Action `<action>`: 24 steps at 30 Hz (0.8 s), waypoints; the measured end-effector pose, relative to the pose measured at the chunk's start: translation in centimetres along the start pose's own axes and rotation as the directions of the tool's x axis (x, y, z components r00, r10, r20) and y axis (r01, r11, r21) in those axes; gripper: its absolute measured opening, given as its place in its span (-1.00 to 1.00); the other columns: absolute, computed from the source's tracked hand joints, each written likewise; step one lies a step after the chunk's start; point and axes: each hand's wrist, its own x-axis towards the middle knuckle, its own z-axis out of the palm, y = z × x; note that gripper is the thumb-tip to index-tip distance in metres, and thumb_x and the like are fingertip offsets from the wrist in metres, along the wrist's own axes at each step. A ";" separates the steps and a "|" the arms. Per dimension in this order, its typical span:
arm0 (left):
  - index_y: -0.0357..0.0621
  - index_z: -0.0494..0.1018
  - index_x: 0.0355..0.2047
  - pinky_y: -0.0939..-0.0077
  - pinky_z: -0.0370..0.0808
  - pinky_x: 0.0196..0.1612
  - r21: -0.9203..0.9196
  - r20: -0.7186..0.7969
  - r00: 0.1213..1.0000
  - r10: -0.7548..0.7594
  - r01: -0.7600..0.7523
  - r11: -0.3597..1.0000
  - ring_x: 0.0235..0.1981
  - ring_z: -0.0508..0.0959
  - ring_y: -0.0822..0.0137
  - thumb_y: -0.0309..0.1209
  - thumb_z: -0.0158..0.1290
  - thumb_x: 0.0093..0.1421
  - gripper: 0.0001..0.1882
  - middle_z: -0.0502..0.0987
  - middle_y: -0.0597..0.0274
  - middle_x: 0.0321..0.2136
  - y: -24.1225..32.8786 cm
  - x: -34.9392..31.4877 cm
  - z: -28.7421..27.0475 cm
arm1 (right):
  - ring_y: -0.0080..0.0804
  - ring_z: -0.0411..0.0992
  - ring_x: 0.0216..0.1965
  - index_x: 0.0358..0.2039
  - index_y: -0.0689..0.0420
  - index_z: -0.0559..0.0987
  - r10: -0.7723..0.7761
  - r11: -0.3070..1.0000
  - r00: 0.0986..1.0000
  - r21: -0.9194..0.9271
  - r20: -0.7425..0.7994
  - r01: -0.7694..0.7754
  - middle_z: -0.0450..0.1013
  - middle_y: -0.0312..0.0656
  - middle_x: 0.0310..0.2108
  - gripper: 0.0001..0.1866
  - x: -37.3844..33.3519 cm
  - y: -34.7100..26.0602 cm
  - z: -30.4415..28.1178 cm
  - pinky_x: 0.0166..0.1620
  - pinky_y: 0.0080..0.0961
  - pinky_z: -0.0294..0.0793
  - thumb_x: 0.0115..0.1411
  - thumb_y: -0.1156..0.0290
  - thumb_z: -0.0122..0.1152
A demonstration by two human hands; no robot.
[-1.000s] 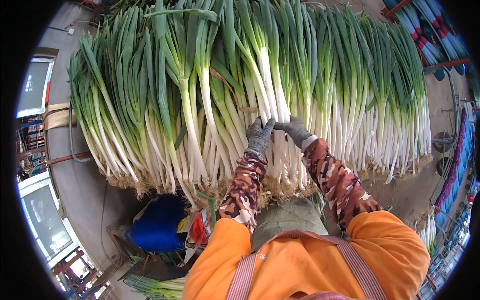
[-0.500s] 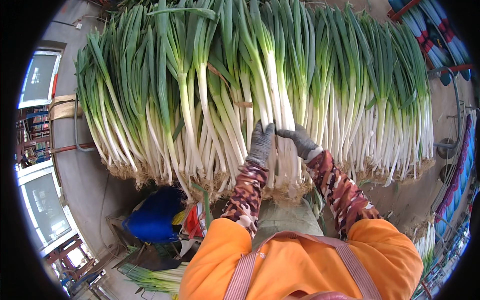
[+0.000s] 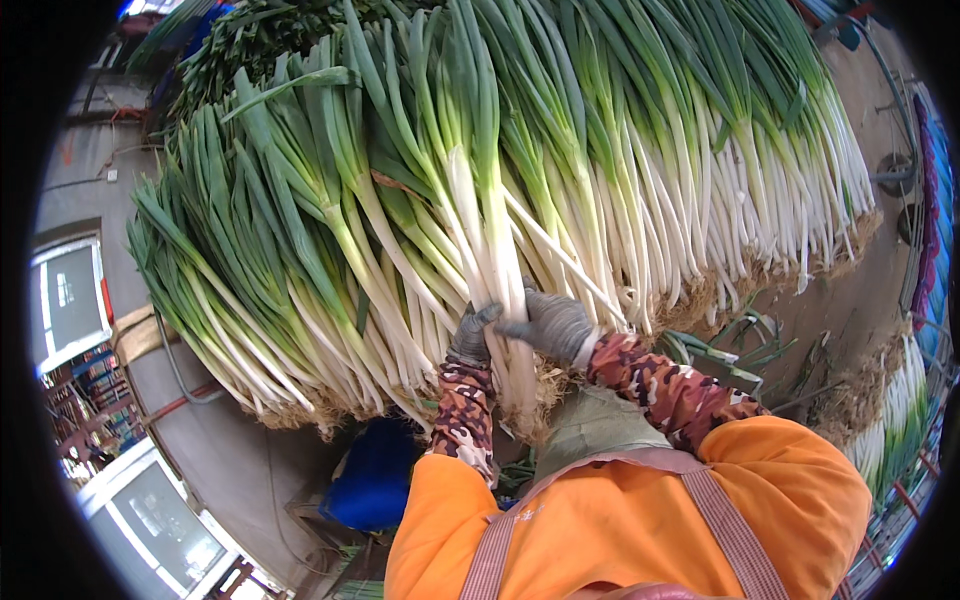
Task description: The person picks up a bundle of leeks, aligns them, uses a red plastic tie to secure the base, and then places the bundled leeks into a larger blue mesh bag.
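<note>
A small bunch of long green onions (image 3: 492, 240), with thick white stalks and green tops, stands between my two hands. My left hand (image 3: 472, 335), in a grey glove, is closed round the left side of the bunch's white stalks. On the right side my right hand (image 3: 552, 325), gloved alike, wraps the same stalks. The bunch's brown hairy roots hang below the hands, just above my lap. Behind it lies a wide row of green onions (image 3: 680, 210), tops pointing away and roots toward me. My palms and some fingertips are hidden by the stalks.
Below the row's left part is a blue object (image 3: 372, 480) by my left elbow. Loose green leaves (image 3: 735, 345) lie on the floor at the right. More green onions (image 3: 893, 410) lie at the far right. A bent metal rail (image 3: 178, 360) stands at the row's left end.
Both hands have drawn the bunch nearer to my lap, away from the row. The view has turned, and the row now slants upward to the right.
</note>
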 end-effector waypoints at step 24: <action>-0.41 0.39 0.03 0.23 0.67 -0.16 0.046 0.116 0.982 -0.150 0.146 0.988 -0.22 0.65 0.06 -0.29 0.29 0.03 -0.38 0.59 -0.11 -0.19 -1.0 2.6 -2.5 | -0.03 0.34 0.12 0.21 0.27 0.28 0.223 0.973 0.857 0.167 -0.465 -0.162 0.35 0.11 0.08 -0.03 2.9 6.5 0.5 0.18 -0.25 0.35 0.01 -0.22 0.33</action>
